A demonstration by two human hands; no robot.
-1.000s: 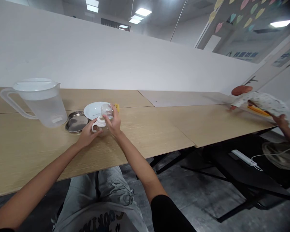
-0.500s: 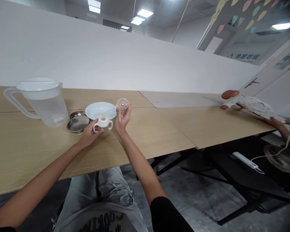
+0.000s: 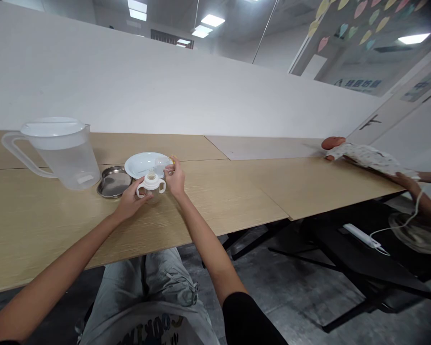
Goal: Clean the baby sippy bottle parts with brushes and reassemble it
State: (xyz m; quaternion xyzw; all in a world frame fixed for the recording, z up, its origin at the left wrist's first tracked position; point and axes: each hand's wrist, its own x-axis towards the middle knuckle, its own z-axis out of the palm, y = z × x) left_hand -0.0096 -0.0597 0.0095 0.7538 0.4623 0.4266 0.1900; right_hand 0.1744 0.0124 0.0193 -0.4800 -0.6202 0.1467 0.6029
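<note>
My left hand [image 3: 131,201] grips a clear baby bottle [image 3: 153,195], whose white collar has two handles and a teat on top. My right hand [image 3: 175,177] holds a clear dome-shaped bottle cap [image 3: 163,163] on its side, just above and right of the teat. A small yellow piece [image 3: 172,160] shows at my right fingertips. Behind both hands lies a white plate [image 3: 138,165], partly hidden by the cap and bottle. A steel tray [image 3: 114,182] sits left of my left hand, and a plastic lidded pitcher [image 3: 62,160] stands farther left.
The light wood table [image 3: 201,206] has a front edge near my lap and a white wall behind. At the far right, a co-worker's hand [image 3: 402,180] rests on a baby doll [image 3: 362,152] in patterned clothes. A power strip [image 3: 359,235] lies below the table.
My right hand has moved left and lower, bringing the clear cap from the right of the bottle to beside the teat. The doll has shifted slightly left.
</note>
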